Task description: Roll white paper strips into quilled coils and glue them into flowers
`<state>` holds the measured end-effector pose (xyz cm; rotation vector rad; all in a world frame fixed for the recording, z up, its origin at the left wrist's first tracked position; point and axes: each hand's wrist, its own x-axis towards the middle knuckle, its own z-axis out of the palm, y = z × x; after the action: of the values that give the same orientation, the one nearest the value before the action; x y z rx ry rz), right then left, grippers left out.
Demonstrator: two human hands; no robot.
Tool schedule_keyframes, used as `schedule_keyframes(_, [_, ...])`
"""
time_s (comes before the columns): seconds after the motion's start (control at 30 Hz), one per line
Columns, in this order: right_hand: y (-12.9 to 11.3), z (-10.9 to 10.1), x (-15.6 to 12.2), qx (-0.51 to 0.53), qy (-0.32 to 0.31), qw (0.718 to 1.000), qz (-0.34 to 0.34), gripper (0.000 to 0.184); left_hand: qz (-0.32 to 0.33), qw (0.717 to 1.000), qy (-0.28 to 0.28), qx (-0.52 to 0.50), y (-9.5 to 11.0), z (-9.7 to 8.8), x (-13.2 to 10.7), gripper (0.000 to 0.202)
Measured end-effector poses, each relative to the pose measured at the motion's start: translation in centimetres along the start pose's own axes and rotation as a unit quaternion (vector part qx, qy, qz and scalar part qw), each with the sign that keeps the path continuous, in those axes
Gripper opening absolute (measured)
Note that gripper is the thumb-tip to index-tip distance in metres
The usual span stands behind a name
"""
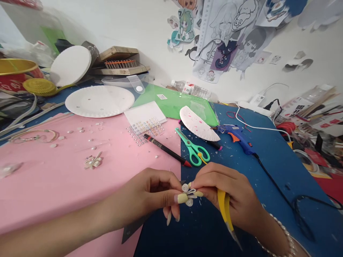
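A small ornament of coiled white strips (189, 202), with a spiral at top and bottom and a folded loop between, is pinched between both hands. My left hand (157, 191) grips its left side with thumb and forefinger. My right hand (227, 187) pinches its right edge with the fingertips, and yellow tweezers (224, 207) are tucked in the same hand, tips pointing down. A grey flat piece (132, 228) lies under my left hand, partly hidden. Beyond the hands are green scissors (193, 148) and a black marker with red ends (167, 150).
A blue glue gun (238, 137) lies at right, its black cord trailing forward. A halved paper plate (199, 125) and a whole one (100, 101) lie farther back. Pink sheet (66, 189) at left bears a white bow-like ornament (93, 161), loose beads and a gem sheet (144, 128).
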<state>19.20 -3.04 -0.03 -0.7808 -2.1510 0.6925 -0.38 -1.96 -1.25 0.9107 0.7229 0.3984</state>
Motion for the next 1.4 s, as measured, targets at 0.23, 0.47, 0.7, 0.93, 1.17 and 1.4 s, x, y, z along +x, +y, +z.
schedule_keyframes(0.23, [-0.1,0.01,-0.19,-0.009,0.004,1.0,0.004,0.009,0.013,1.0,0.003,-0.011,0.14,0.21,-0.01,0.009])
schedule_keyframes(0.47, [-0.09,-0.02,-0.2,-0.005,0.032,0.999,0.01,0.013,0.042,0.999,0.005,-0.028,0.54,0.19,-0.02,0.007])
schedule_keyframes(0.7, [-0.13,-0.02,-0.35,-0.01,0.044,0.999,0.009,0.014,0.031,0.999,0.022,0.014,0.43,0.38,-0.17,0.003])
schedule_keyframes(0.93, [-0.18,-0.05,-0.26,-0.012,0.05,0.999,0.009,0.015,0.033,0.999,0.03,0.02,0.5,0.41,-0.24,0.004])
schedule_keyframes(1.17, [-0.23,-0.03,-0.21,-0.014,0.056,0.998,0.007,0.015,0.032,0.999,0.026,0.022,0.48,0.29,-0.22,0.004])
schedule_keyframes(1.4, [-0.19,-0.05,-0.18,-0.026,0.06,0.998,0.007,0.017,0.039,0.998,0.035,0.025,0.73,0.43,-0.33,0.01])
